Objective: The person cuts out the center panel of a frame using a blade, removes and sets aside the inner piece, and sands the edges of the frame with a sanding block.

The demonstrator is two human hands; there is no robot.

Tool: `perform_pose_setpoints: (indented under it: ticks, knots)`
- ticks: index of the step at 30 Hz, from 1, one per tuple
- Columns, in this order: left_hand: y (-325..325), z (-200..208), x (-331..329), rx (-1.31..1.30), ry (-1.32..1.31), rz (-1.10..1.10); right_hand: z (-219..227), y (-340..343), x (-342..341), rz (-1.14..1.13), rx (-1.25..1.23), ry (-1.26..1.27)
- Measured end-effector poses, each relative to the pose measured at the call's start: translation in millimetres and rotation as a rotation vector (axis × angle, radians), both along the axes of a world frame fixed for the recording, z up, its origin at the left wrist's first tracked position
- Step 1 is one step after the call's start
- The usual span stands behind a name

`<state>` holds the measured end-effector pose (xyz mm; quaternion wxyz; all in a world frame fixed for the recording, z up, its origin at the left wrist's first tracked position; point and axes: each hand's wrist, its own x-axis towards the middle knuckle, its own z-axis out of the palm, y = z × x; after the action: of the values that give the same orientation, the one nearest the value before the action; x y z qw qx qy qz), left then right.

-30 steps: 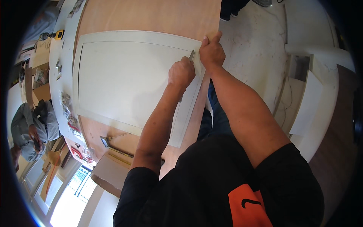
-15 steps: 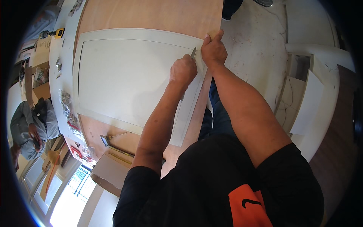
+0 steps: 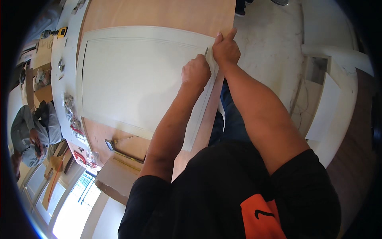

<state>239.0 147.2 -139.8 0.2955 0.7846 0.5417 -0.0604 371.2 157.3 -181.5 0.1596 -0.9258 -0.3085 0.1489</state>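
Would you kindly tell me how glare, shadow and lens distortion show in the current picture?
In the head view, glare washes out the bright opening at lower left; in the head view, a soft shadow lies on the white panel beside the left forearm; also in the head view, the white tabletop bows.

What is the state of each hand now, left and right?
Left hand: closed, holding a thin-bladed tool.
Right hand: at the corner of the white panel; partly hidden, grip cannot be told.
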Motion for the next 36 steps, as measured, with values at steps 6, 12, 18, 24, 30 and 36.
perform_pose_setpoints:
  ticks: [6,12,18,24,30,36]
  knots:
    - [-12.2,-0.5,-10.9,0.029,0.017,-0.002,1.9,-0.1,0.5,0.002,0.026,0.024]
    - [-4.4,6.7,-6.3,0.059,-0.026,0.040,-2.0,2.8,4.3,-0.001,0.029,0.005]
    - [7.5,2.9,-5.8,0.077,-0.058,0.001,-2.1,4.1,2.4,0.001,0.038,-0.008]
    - [11.5,-7.1,-5.9,0.089,-0.112,0.021,-0.4,4.6,2.0,-0.004,0.032,0.025]
    - [12.9,-6.5,-2.8,0.060,-0.111,0.025,-2.8,3.7,3.3,-0.006,0.025,-0.011]
    - [14.5,-7.4,-4.8,0.037,-0.092,0.033,0.2,4.7,0.8,-0.008,0.009,0.024]
